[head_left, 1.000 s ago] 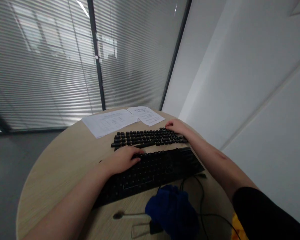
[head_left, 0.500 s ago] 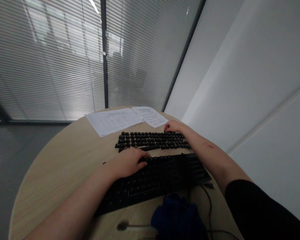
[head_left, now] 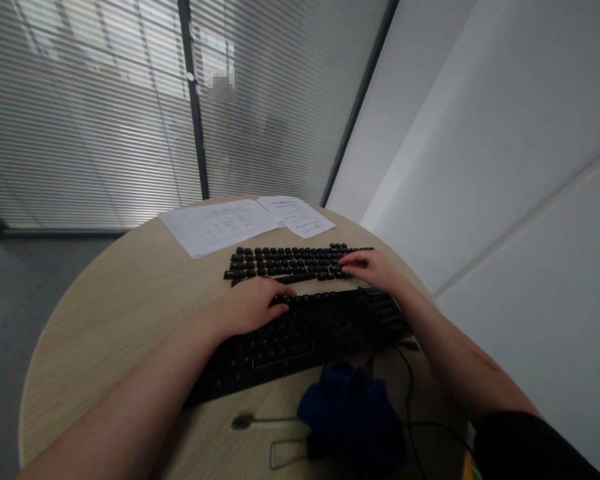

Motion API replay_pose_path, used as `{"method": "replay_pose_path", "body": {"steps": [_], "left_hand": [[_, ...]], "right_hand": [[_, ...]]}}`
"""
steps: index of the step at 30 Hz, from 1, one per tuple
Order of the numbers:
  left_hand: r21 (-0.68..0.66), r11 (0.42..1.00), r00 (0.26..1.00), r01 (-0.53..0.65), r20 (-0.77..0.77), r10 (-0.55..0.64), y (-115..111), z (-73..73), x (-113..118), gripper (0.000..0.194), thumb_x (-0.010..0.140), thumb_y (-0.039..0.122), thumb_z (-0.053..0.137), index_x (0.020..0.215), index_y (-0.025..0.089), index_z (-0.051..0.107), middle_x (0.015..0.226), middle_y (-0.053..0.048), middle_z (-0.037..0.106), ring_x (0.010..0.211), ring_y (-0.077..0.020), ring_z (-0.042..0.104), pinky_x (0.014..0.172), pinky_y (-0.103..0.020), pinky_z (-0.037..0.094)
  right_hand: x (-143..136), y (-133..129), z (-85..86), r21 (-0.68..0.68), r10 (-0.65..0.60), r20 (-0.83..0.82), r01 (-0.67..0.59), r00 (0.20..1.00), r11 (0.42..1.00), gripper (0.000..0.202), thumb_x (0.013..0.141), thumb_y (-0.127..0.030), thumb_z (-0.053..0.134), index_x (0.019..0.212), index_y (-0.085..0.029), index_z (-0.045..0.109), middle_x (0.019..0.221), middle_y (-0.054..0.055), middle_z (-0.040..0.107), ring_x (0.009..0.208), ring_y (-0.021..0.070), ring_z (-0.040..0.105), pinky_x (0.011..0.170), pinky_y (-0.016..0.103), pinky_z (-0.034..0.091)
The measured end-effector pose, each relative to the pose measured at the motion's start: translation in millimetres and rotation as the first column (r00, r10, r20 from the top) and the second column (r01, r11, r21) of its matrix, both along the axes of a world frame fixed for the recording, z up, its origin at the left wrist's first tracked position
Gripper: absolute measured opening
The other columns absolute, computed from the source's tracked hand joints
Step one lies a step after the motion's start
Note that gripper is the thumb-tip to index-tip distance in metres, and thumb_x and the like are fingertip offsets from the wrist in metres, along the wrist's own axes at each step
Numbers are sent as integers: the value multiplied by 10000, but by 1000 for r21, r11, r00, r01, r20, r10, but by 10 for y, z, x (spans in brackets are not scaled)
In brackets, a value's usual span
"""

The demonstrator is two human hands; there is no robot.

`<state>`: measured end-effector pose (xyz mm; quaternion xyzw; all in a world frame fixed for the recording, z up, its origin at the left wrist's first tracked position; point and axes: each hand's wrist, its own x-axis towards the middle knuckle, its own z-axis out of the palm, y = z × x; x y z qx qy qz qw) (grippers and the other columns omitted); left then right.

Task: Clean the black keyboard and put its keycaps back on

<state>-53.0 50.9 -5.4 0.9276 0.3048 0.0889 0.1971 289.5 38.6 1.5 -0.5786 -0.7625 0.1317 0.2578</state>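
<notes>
A black keyboard base [head_left: 280, 343], with many keys off its near and left part, lies tilted across the table. My left hand [head_left: 253, 305] rests on its upper left edge, thumb and fingers apart, nothing seen in it. Beyond the base, loose black keycaps [head_left: 275, 263] lie in rows on the wood. My right hand [head_left: 373, 267] is over the right part of these rows, thumb and fingertips close together at the keycaps; whether a cap is between them is too small to tell.
Printed papers [head_left: 223, 225] lie at the table's far side. Near the front are a blue cloth [head_left: 353, 413], a small brush [head_left: 243, 421], a metal clip frame [head_left: 280, 453] and a black cable [head_left: 410, 393]. A white wall [head_left: 530, 200] stands at the right.
My right hand has come back nearer from the far edge of the keycap rows to their right middle. My left hand stays on the keyboard base. The view has tilted slightly down.
</notes>
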Motion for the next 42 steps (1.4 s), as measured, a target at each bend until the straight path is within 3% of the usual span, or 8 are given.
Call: {"method": "replay_pose_path", "body": {"steps": [2, 4, 11, 18, 25, 32, 38, 42], "left_hand": [[3, 1000, 1000, -3, -13, 3, 0, -5, 5, 391, 929, 343, 558, 1268, 253, 729, 1236, -83, 769, 1124, -283, 708, 1029, -431, 511], [8, 1000, 999, -21, -28, 21, -4, -5, 9, 418, 933, 351, 553, 1303, 236, 712, 1275, -94, 753, 1159, -287, 698, 1055, -435, 499], [6, 997, 995, -74, -69, 74, -7, 27, 6, 436, 947, 358, 524, 1316, 205, 701, 1326, -92, 731, 1208, -274, 680, 1090, -418, 482], [19, 997, 994, -70, -85, 72, 32, -8, 4, 409, 949, 372, 512, 1262, 234, 735, 1271, -83, 756, 1156, -272, 697, 1050, -408, 497], [12, 998, 994, -65, -90, 66, 45, -16, 3, 401, 953, 356, 523, 1267, 221, 731, 1286, -79, 751, 1168, -262, 695, 1059, -393, 490], [10, 997, 995, -80, -61, 80, 48, -32, -8, 387, 948, 348, 547, 1265, 235, 737, 1270, -83, 759, 1152, -278, 702, 1040, -415, 499], [12, 998, 997, -61, -52, 61, 53, -33, -14, 390, 939, 332, 543, 1252, 220, 746, 1256, -100, 761, 1139, -281, 705, 1032, -419, 500], [23, 996, 994, -91, -57, 92, 19, -18, -17, 394, 937, 331, 549, 1262, 223, 744, 1255, -101, 762, 1143, -290, 706, 1030, -425, 509]], "right_hand": [[12, -257, -75, -37, 42, -27, -43, 999, 998, 307, 881, -431, 684, 1063, -226, 822, 966, 63, 801, 796, 206, 694, 751, 322, 529], [10, -352, -116, -67, 67, -30, -69, 997, 995, 287, 880, -416, 685, 1047, -231, 826, 957, 60, 803, 812, 206, 704, 765, 318, 526], [13, -261, -185, -123, 156, 30, -151, 987, 981, 236, 886, -362, 696, 1037, -239, 830, 972, 42, 814, 843, 205, 725, 803, 319, 522], [-68, -314, -171, -88, 216, 71, -210, 974, 974, 180, 906, -278, 705, 1030, -240, 829, 1078, 43, 814, 1000, 214, 751, 931, 319, 527], [-146, -353, -65, -80, 251, 232, -238, 940, 968, 196, 930, -177, 669, 1051, -221, 817, 1058, 47, 815, 985, 207, 756, 908, 312, 533], [-114, -325, -100, -54, 271, 232, -266, 934, 962, 185, 919, -174, 694, 1026, -246, 827, 1048, 31, 820, 968, 196, 767, 900, 301, 547], [-123, -315, -133, -33, 248, 352, -253, 903, 967, 187, 895, -166, 716, 998, -268, 835, 1022, 32, 822, 981, 223, 762, 907, 337, 544], [-23, -244, -173, 31, 285, 180, -296, 941, 955, 129, 907, -210, 717, 973, -233, 826, 1076, 50, 811, 984, 206, 756, 902, 324, 559]]}}
